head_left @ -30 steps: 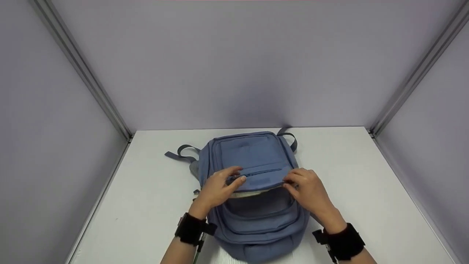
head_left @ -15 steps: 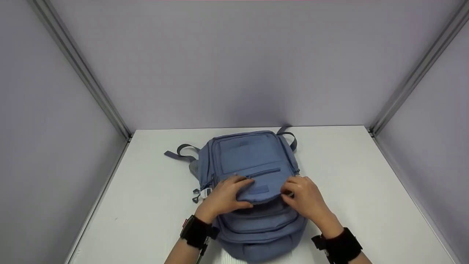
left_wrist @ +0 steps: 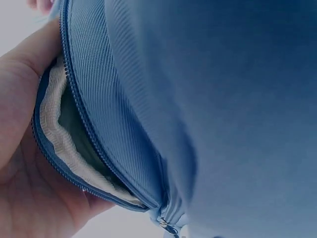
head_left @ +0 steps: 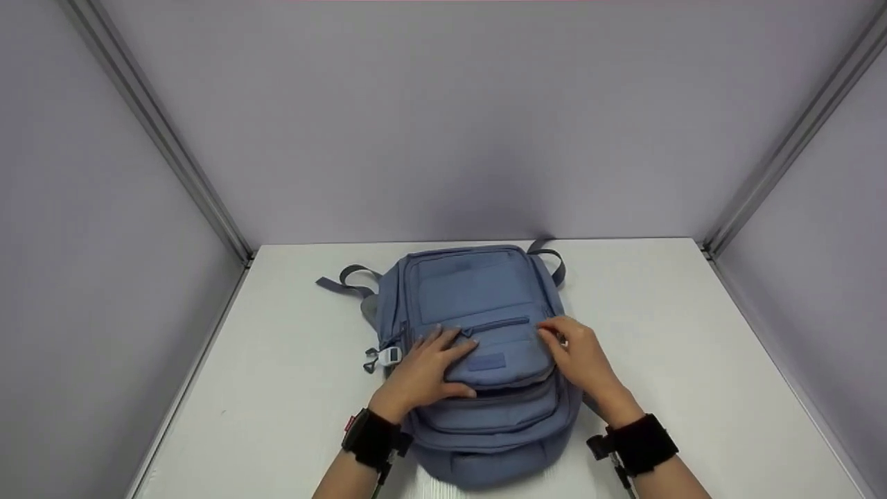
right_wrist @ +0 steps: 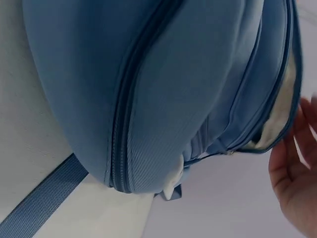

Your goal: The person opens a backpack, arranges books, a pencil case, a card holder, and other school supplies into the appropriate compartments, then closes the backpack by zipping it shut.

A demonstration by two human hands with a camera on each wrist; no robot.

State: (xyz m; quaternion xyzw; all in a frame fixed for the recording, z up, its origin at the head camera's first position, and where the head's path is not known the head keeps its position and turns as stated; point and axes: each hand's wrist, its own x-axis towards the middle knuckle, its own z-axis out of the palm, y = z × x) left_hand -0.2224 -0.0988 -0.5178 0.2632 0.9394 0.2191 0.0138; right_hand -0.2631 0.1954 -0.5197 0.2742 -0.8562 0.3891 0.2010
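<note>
Backpack [head_left: 478,305] flap down, zipper open. Left hand [head_left: 426,371] flat, pressing flap; right hand [head_left: 582,360] fingers pinch flap's edge, frame centre.

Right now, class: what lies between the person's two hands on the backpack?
In the head view, the backpack's front flap with its small zipper spans between left hand and right hand.

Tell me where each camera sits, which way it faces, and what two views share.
Head: above, looking down at the backpack on the table; left hand, right hand, both wristbands show.
Left wrist: close on the open zipper; palm shows.
Right wrist: low, along the backpack's side; fingers show.
Both wrist views share the pale lining.
</note>
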